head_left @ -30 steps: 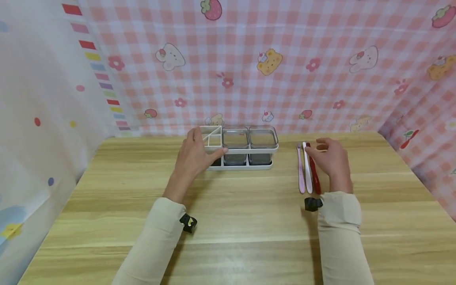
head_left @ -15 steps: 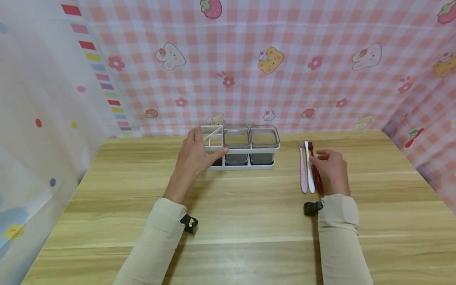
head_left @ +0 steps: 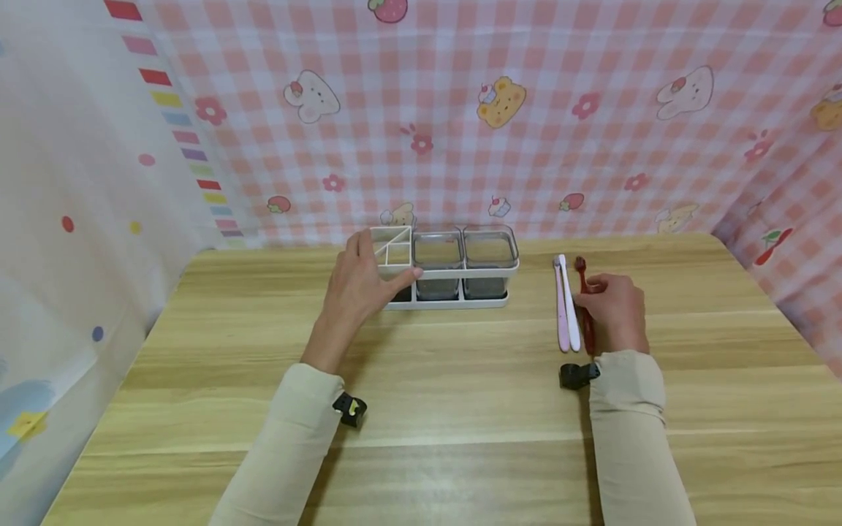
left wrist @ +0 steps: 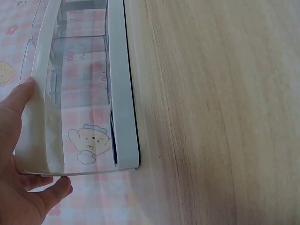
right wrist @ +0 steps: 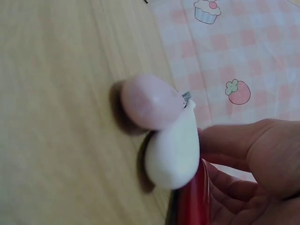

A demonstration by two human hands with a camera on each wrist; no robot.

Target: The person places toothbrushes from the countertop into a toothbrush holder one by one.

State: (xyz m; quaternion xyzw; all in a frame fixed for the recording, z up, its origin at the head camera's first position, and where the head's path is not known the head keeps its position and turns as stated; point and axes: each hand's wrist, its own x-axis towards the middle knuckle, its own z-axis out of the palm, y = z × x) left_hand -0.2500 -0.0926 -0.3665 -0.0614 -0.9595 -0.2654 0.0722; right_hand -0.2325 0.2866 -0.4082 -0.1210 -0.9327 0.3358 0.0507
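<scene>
My left hand (head_left: 355,285) grips the left end of a white toothbrush holder (head_left: 454,274). Its thumb lies along the front of the upper rim, with the other fingers round the end and back. The holder has a divided section (head_left: 398,253) on the left and two clear cups (head_left: 490,252) beside it. At the right, my right hand (head_left: 615,307) pinches a red toothbrush (head_left: 588,336) between thumb and fingers. Left of it lie a white toothbrush (head_left: 571,321) and a pink toothbrush (head_left: 562,321), side by side. In the right wrist view the white toothbrush (right wrist: 173,154) partly hides the red one.
Everything stands on a wooden table (head_left: 447,409). Close behind the holder hangs a pink checked cloth (head_left: 421,175), and a white dotted cloth (head_left: 79,183) borders the left side. Each wrist carries a small black camera (head_left: 575,376).
My right hand has come down a little and taken hold of the red toothbrush, which now stands apart from the white one. The white and pink ones lie closer together. The left hand keeps its grip.
</scene>
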